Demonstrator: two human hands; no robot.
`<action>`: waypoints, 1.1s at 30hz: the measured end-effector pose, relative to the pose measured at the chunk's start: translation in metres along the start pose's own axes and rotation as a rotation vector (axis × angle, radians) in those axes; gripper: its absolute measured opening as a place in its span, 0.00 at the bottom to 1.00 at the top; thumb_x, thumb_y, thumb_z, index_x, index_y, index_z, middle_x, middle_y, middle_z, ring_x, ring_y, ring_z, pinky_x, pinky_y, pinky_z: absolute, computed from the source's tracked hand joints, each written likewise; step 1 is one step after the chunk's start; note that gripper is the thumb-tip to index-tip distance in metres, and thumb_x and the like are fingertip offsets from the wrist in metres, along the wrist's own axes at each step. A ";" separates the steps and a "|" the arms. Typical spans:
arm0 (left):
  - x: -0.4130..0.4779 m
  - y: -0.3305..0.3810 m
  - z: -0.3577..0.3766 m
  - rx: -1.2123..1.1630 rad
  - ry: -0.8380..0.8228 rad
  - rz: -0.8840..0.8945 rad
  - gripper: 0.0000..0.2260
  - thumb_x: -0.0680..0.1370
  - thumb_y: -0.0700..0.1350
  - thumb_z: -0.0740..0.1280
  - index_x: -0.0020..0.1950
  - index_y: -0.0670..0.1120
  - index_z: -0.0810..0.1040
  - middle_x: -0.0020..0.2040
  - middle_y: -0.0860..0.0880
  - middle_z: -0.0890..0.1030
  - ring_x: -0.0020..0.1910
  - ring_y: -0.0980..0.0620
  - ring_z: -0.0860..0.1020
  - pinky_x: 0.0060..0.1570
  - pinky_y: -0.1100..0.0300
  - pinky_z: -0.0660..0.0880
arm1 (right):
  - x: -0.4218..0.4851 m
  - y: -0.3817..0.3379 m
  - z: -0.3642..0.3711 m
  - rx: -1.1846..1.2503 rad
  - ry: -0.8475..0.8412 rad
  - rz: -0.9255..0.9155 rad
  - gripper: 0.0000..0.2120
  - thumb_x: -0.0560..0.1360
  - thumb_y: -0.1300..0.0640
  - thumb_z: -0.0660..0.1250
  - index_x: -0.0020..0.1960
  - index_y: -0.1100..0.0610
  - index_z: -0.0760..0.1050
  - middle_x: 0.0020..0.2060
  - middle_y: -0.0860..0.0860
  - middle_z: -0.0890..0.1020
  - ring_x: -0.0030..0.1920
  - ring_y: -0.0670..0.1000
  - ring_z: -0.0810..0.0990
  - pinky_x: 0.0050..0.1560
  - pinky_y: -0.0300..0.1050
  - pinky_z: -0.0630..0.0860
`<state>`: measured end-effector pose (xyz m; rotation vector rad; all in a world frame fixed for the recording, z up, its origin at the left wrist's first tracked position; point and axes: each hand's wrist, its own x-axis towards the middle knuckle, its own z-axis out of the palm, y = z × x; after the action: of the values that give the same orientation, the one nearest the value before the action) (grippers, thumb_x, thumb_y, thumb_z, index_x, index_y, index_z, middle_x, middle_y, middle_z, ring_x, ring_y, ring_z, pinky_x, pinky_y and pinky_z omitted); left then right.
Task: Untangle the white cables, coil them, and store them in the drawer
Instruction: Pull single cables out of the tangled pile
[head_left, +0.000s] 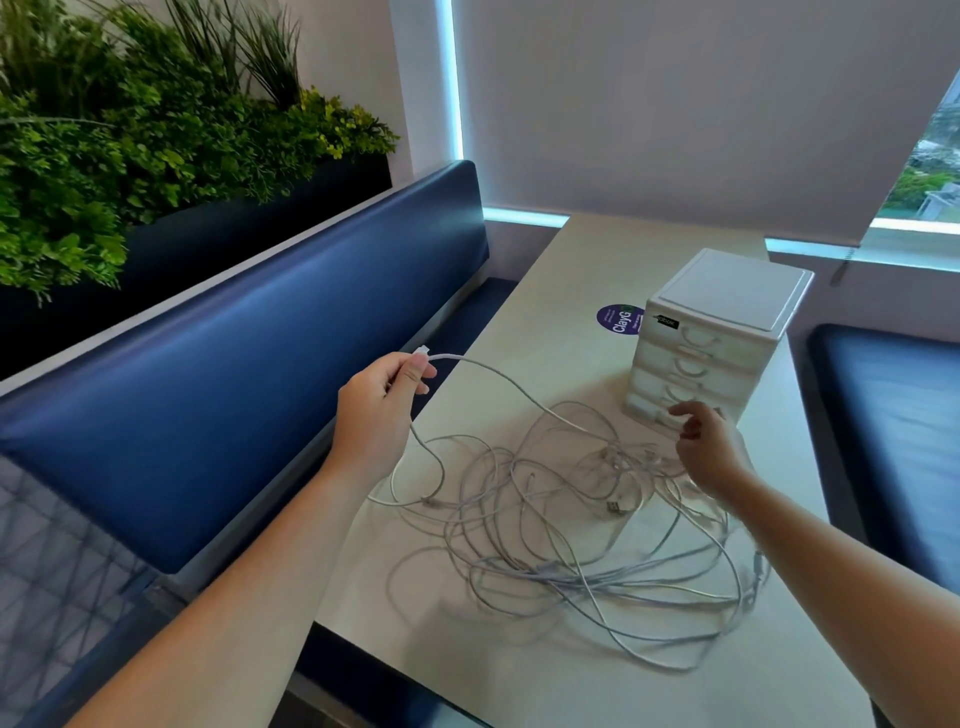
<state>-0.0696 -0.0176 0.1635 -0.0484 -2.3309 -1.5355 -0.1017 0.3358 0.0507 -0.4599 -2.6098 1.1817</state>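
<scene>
My left hand (382, 405) is up off the table (597, 249), thumb and fingers pinching one of the cables just behind its plug (423, 351). From there it droops back down into the mess. The rest of the white cables (571, 525) are one big loose tangle lying on the table in front of me, loops over loops, with a couple of connectors buried in the middle. My right hand (709, 449) is at the far right edge of the pile with the fingers curled in, but it's blurry and I honestly can't tell if it's got a strand or not. It's right in front of the bottom drawer of the little white drawer unit (727, 312), which stands just behind the tangle with all its drawers closed. There's a round purple sticker (615, 318) on the table just left of the unit. A blue padded bench (260, 364) runs along my left with a planter of greenery (156, 130) behind it. There's another dark seat (893, 415) on the right, a blind (675, 104) pulled down ahead, and a bit of window (930, 176) showing.
</scene>
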 end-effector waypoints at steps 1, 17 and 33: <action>0.001 0.001 0.000 -0.008 0.010 0.000 0.12 0.83 0.50 0.61 0.43 0.50 0.81 0.37 0.54 0.78 0.34 0.62 0.73 0.34 0.73 0.67 | -0.002 -0.001 -0.003 -0.045 -0.009 -0.011 0.20 0.70 0.72 0.58 0.51 0.52 0.76 0.49 0.54 0.72 0.48 0.54 0.74 0.52 0.44 0.69; 0.001 0.019 -0.002 -0.052 0.004 0.075 0.13 0.83 0.49 0.60 0.46 0.46 0.81 0.36 0.52 0.77 0.27 0.60 0.69 0.29 0.71 0.65 | -0.018 -0.037 0.031 -0.288 -0.363 -0.303 0.12 0.75 0.58 0.68 0.59 0.51 0.79 0.52 0.50 0.78 0.49 0.51 0.78 0.51 0.41 0.70; 0.007 0.006 -0.021 -0.042 0.039 0.037 0.13 0.83 0.50 0.60 0.45 0.47 0.81 0.36 0.55 0.77 0.34 0.66 0.73 0.33 0.74 0.66 | 0.011 -0.060 0.014 0.317 -0.170 -0.068 0.10 0.77 0.67 0.64 0.40 0.54 0.73 0.38 0.50 0.80 0.42 0.53 0.77 0.49 0.47 0.76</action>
<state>-0.0693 -0.0352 0.1788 -0.0708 -2.2554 -1.5544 -0.1274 0.2935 0.0883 -0.2133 -2.4804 1.6370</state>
